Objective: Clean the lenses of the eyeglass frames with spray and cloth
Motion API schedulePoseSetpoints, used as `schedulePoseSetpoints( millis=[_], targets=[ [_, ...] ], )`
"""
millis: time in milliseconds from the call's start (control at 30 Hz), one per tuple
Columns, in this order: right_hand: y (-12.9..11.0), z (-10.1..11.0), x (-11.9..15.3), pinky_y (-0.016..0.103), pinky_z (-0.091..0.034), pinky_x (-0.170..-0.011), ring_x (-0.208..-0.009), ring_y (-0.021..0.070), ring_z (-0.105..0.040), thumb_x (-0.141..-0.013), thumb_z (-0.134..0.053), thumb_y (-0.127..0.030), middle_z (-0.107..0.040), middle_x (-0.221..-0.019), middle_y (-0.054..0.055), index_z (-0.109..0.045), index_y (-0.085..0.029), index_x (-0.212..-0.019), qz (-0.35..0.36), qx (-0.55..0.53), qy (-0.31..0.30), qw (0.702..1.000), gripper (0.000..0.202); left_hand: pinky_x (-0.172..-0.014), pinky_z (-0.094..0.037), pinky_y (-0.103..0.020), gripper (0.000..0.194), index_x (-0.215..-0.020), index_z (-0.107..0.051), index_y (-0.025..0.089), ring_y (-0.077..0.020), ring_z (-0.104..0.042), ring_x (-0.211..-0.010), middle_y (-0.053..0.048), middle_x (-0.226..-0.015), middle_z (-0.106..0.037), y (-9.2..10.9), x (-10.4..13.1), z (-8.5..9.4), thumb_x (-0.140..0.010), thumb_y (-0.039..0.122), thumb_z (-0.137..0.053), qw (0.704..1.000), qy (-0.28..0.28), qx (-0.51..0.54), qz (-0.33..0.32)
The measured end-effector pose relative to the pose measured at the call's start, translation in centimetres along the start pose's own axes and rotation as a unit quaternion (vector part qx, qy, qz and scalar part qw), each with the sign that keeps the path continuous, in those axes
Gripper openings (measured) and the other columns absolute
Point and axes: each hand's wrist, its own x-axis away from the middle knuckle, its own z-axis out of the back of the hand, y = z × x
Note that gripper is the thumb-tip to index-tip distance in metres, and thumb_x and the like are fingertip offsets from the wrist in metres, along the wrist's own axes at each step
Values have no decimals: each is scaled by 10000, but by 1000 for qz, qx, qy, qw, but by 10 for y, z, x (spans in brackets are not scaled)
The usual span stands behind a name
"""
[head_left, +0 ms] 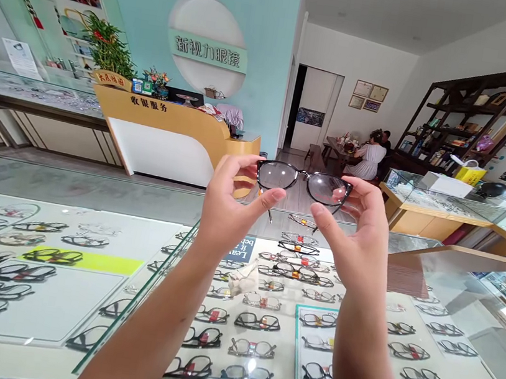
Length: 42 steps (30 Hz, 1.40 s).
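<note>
"How far along do things look?"

"The glasses [303, 174] are up off the surface [139, 198], and their arms look unfolded, with the tips showing below the lenses. They aren't set down, and neither hand has let go."

"And how are the hands?"

"Apart from each other, both clamped on the same pair. The left hand [227, 205] pinches the left end of the frame between thumb and fingers, and the right hand [367, 230] does the same at the right end."

"So the pair sits where?"

"Between the hands, near their fingertips, roughly level, with the bridge in the open gap."

"Anything below them?"

"Rows of other glasses [257, 322] under the glass, beneath and to both sides of the hands, plus a crumpled cloth [245, 279] below the left hand; I can't tell whether it's paper."
</note>
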Motion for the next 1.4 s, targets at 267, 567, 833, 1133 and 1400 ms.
schedulePoseSetpoints(
  millis=[267, 567, 833, 1133, 1400],
  targets=[
    [0, 2, -1, 549, -587, -1038, -1262, 315, -634, -960, -812, -459, -636, -1381, 94, -649, -359, -1414, 17, 28, 14, 999, 492, -889, -651, -419, 587, -1342, -703, 308, -260, -709, -1097, -86, -1181, -696, -4, 0, -1, -868, 596, -895, 1000, 3, -7, -4],
    [-6, 3, -1, 531, -591, -1008, -1231, 305, -650, -951, -803, -474, -651, -1333, 89, -653, -348, -1432, 17, 87, 28, 996, 519, -898, -604, -384, 672, -1248, -643, 279, -237, -698, -1083, -84, -1205, -693, 2, 1, -4, -756, 584, -983, 997, 16, 38, 64],
    [-4, 3, -1, 556, -588, -1057, -1268, 308, -648, -952, -788, -473, -642, -1375, 90, -625, -354, -1461, 6, 82, 24, 996, 547, -893, -603, -392, 653, -1266, -648, 282, -235, -697, -1070, -87, -1230, -697, 6, 3, -5, -772, 557, -976, 998, 14, 33, 55],
    [2, 0, 0, 565, -569, -1103, -1275, 303, -659, -913, -823, -457, -657, -1377, 105, -574, -304, -1401, -24, 47, 41, 998, 569, -907, -579, -387, 632, -1282, -659, 272, -240, -688, -1119, -87, -1236, -701, 9, 6, -9, -798, 539, -965, 998, 32, 18, 51],
    [2, 2, 0, 579, -566, -1117, -1281, 303, -684, -923, -822, -470, -701, -1361, 104, -597, -288, -1316, -30, 41, 30, 998, 488, -948, -561, -405, 644, -1294, -640, 281, -246, -667, -1153, -66, -1222, -676, 10, 14, -15, -791, 492, -982, 997, 69, 11, 22]
  ],
)
